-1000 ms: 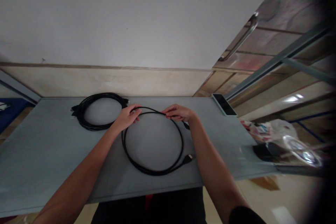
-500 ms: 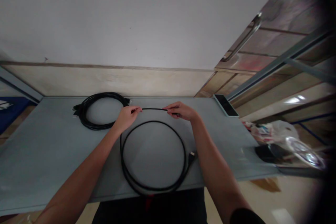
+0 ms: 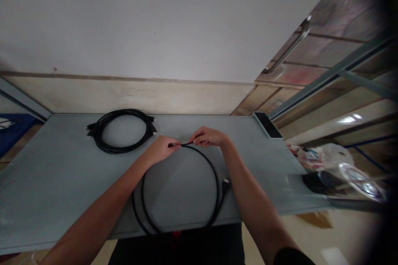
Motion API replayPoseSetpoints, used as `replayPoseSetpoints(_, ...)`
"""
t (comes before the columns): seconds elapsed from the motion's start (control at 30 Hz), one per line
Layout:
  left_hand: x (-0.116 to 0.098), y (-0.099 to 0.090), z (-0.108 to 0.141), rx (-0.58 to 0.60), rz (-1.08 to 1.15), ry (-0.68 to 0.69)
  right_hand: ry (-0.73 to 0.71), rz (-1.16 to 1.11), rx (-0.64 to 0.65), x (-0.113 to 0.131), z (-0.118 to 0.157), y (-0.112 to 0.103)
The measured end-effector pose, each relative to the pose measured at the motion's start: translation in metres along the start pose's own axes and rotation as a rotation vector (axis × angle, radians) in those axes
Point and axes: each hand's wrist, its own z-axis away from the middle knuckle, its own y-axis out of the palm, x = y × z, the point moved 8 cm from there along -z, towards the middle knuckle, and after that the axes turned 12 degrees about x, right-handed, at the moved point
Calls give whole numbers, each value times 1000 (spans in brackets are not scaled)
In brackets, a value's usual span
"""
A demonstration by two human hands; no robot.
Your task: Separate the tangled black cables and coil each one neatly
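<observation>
A black cable [image 3: 217, 174] lies in a wide loop on the grey table, its lower part at the front edge by my body. At the top of the loop, my left hand [image 3: 164, 148] pinches the cable. Just to the right, my right hand [image 3: 207, 136] grips the same cable, with a short stretch showing between the two hands. The cable's plug [image 3: 225, 184] rests on the table beside my right forearm. Behind my left hand sits a coiled bundle of black cable [image 3: 102, 140] with several connectors at its sides.
The grey table [image 3: 62, 174] stands against a wall [image 3: 155, 95]. A phone [image 3: 268, 125] lies at the back right corner. Past the right edge are a metal frame [image 3: 311, 91], a plastic bag [image 3: 337, 155] and a dark object [image 3: 320, 181] near a shiny round thing.
Both hands have come nearer to me and closer together, down onto the top of the loop. The left side of the cable has spread outward to the left.
</observation>
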Motion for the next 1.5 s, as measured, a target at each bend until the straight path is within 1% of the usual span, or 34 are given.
replayPoseSetpoints(0.1, 7, -11, 0, -139, -42, -67, -80, 41, -151, 8, 3, -11)
replayPoseSetpoints(0.17, 13, -19, 2, -204, -52, -111, -110, 75, -232, 11, 6, -17)
replayPoseSetpoints(0.3, 15, -34, 8, -279, -43, -127, -171, 79, -303, 17, 5, -19)
replayPoseSetpoints(0.4, 16, -41, 11, -272, -6, -110, -202, 46, -265, 20, 2, -13)
replayPoseSetpoints(0.47, 17, -41, 11, -238, 17, -98, -185, 33, -213, 20, 0, -9)
replayPoseSetpoints(0.53, 19, -41, 10, -213, 30, -94, -173, 36, -190, 20, 0, -6)
replayPoseSetpoints(0.57, 20, -41, 10, -214, 34, -97, -180, 44, -202, 21, 0, -7)
replayPoseSetpoints(0.7, 24, -44, 11, -273, 25, -126, -233, 136, -318, 28, 1, -12)
replayPoseSetpoints(0.77, 24, -43, 10, -275, 19, -137, -225, 206, -325, 30, -3, -9)
replayPoseSetpoints(0.9, 23, -37, 9, -234, 54, -125, -201, 353, -313, 31, -10, -5)
replayPoseSetpoints(1.0, 25, -37, 8, -214, 89, -116, -224, 399, -398, 32, -1, -18)
replayPoseSetpoints(1.17, 36, -45, 10, -203, 116, -173, -290, 347, -663, 23, 38, -65)
replayPoseSetpoints(1.23, 38, -49, 11, -213, 118, -187, -325, 296, -733, 18, 53, -79)
replayPoseSetpoints(1.33, 40, -54, 13, -233, 133, -191, -367, 219, -788, 11, 68, -93)
replayPoseSetpoints(1.5, 44, -63, 19, -280, 135, -214, -418, 156, -867, 7, 83, -105)
